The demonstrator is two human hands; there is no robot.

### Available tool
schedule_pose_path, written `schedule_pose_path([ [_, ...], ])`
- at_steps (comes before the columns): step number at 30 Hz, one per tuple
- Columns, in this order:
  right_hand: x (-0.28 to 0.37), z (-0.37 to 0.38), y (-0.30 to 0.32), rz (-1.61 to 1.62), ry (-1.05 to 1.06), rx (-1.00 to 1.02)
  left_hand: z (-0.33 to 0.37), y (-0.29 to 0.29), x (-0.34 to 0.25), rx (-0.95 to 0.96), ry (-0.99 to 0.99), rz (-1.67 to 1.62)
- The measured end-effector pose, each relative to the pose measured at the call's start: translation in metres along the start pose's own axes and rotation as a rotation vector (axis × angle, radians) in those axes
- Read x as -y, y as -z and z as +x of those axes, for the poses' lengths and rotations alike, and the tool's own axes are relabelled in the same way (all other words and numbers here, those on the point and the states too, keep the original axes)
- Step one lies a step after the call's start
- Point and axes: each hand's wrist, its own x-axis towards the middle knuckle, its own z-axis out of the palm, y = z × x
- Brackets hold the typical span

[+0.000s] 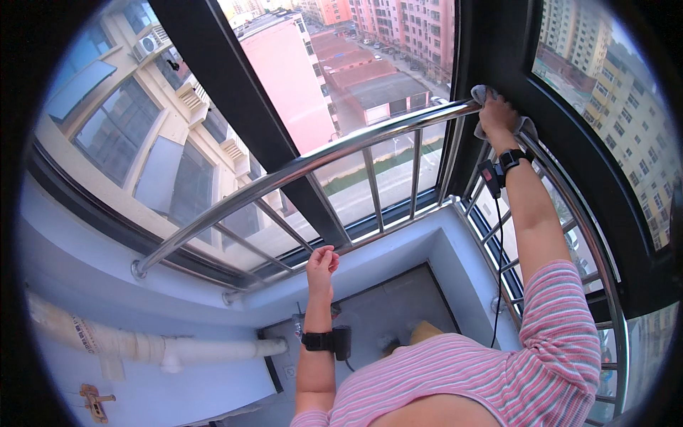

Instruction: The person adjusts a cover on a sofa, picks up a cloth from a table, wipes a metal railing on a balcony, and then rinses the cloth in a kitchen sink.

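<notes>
My right hand (499, 116) is pressed down on a grey cloth (481, 93) at the corner where the steel handrails meet. Parts of the cloth stick out on both sides of my fingers, against the dark window frame post. In front of the lower bars of the railing (356, 142) hangs my left hand (322, 266), its fingers loosely curled together and nothing visible in them. That hand appears to be apart from the bars. Black straps with small boxes sit round both wrists, and a cable runs down from the right one.
Dark-framed windows (284, 107) stand beyond the railing, with buildings and a street far below. A low white ledge (398, 238) runs under the bars. At lower left lie a white pipe (206, 349) and a brass-coloured metal fitting (96, 403). Grey floor (398, 306) shows below.
</notes>
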Motion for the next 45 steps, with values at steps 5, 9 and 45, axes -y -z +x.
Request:
schedule_pose_path([
  [5,0.018,-0.004,-0.029,0.324,0.213,-0.183,0.006,0.015,-0.016,-0.041,-0.021,-0.033],
  [9,0.097,-0.071,-0.011,0.579,0.606,-0.404,0.007,0.026,-0.021,-0.077,-0.027,-0.048],
  [45,0.308,-0.222,0.104,0.626,1.312,-0.404,-0.069,0.137,-0.033,-0.549,-0.105,-0.182],
])
